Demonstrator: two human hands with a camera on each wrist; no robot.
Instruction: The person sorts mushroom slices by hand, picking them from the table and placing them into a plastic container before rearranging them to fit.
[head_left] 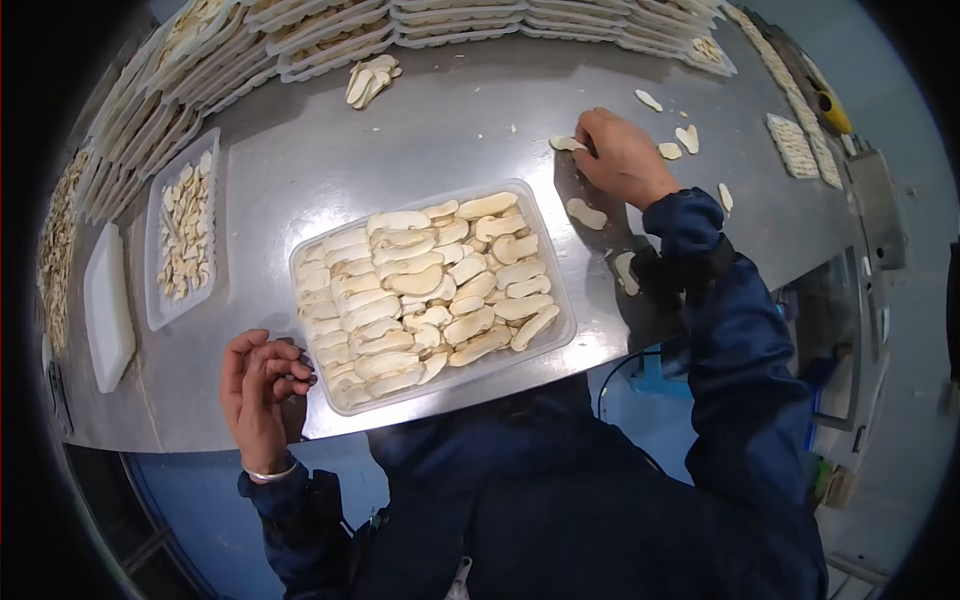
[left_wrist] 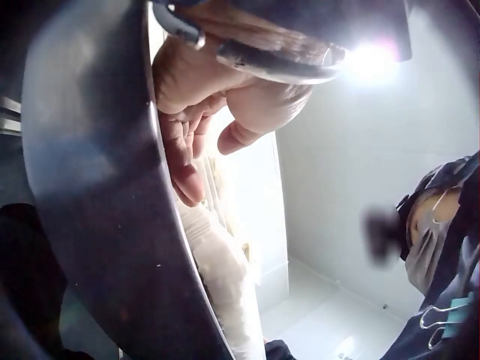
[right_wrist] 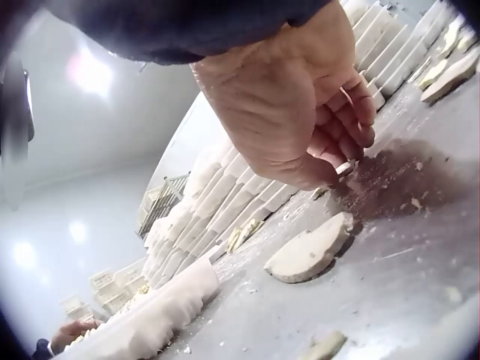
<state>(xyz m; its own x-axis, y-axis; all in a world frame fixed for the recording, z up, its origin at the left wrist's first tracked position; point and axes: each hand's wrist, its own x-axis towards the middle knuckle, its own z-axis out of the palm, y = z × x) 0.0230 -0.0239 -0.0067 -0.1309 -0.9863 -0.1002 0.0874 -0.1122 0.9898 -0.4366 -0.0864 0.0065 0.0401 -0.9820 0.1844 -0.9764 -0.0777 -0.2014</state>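
Note:
A clear plastic tray [head_left: 568,335] full of pale mushroom slices [head_left: 412,282], laid in overlapping rows, sits on the metal table before me. Beyond its far right corner, my right hand [head_left: 625,155] pinches a mushroom slice [head_left: 563,143] low over the table; in the right wrist view the curled fingers hide most of that slice. Another loose slice [right_wrist: 311,251] lies on the metal close under this hand. My left hand [head_left: 262,390] holds nothing, its fingers loosely bent beside the tray's near left corner.
Stacks of filled trays [head_left: 330,40] line the back and left of the table [head_left: 480,110]. At left are a tray of small pieces [head_left: 185,230] and a white tray [head_left: 110,305]. A small heap of slices [head_left: 372,80] lies behind; several loose slices [head_left: 586,214] are scattered at right.

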